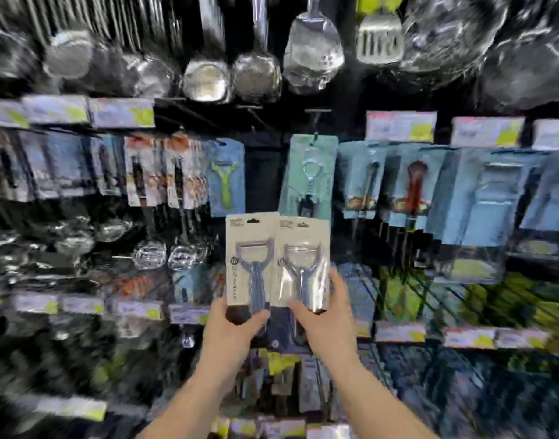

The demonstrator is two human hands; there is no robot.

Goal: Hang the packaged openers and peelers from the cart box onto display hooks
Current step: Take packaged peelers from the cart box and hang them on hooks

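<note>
While the left hand has its grip pinched on the bottom of one carded peeler, the right hand holds a second peeler pack beside it, both upright before the display, below a hanging teal opener card

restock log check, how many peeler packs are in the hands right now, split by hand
Left hand: 1 peeler pack
Right hand: 1 peeler pack
Total: 2
</note>
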